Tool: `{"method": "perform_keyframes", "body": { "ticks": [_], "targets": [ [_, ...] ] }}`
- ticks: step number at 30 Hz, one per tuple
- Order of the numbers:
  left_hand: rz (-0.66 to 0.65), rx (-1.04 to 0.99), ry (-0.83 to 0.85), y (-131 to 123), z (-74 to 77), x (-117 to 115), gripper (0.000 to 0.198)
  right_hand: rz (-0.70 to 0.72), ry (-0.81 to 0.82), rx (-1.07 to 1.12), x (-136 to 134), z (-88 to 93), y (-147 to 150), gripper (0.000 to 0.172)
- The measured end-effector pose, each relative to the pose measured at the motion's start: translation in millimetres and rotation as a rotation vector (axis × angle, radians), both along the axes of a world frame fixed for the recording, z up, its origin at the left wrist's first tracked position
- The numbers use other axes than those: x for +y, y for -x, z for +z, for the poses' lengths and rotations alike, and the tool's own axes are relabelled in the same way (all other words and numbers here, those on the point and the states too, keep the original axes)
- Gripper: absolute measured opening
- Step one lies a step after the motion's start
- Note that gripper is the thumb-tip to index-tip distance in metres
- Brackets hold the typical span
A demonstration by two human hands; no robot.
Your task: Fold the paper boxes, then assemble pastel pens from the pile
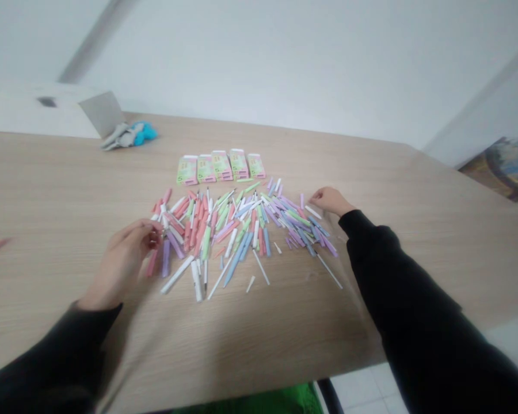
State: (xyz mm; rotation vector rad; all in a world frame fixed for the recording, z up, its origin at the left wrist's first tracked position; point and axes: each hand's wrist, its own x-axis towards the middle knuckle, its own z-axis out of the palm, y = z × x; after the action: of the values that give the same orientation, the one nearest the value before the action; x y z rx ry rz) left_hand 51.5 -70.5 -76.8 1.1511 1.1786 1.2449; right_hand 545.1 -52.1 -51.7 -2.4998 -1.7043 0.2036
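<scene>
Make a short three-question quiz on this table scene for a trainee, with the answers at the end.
1. True or false: the left hand and the right hand are at opposite ends of the heap of pastel sticks.
2. How many green and pink boxes stand in the row beyond the heap?
3. Pick one: the sleeves are A) white, B) black, C) green.

Key: 1. True. 2. Five. 3. B.
</scene>
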Motion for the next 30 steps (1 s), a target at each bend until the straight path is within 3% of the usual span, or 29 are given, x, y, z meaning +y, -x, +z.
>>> {"method": "perform_keyframes", "body": {
  "ticks": [7,11,15,18,20,24,30],
  "targets": [
    [0.002,-0.026,-0.006,2.1,1.7,2.8,0.009,-0.019,0.107,-0.014,36.6,5.7,34.8,0.040],
    [-0.004,-0.019,-0.023,1.7,1.8,3.1,0.011,0.030,-0.003,0.001,30.7,28.6,53.7,0.027],
    [-0.062,-0.012,-0.047,-13.7,5.7,-8.3,0.011,0.151,-0.251,0.042,-9.0,69.3,95.7,0.028],
    [-0.200,0.034,-0.100,-30.8,13.0,-24.5,0.016,0.358,-0.505,0.278,-66.7,90.1,142.3,0.020],
    [-0.314,0.126,-0.159,-39.2,18.1,-34.8,0.020,0.482,-0.533,0.375,-108.2,92.9,170.3,0.018],
    [-0.405,0.252,-0.212,-43.1,19.8,-44.0,0.022,0.651,-0.430,0.327,-165.5,67.1,199.9,0.020],
    [-0.355,0.126,-0.144,-37.5,6.4,-39.2,0.018,0.645,-0.130,0.334,-195.1,-10.3,199.9,0.011]
  ]
}}
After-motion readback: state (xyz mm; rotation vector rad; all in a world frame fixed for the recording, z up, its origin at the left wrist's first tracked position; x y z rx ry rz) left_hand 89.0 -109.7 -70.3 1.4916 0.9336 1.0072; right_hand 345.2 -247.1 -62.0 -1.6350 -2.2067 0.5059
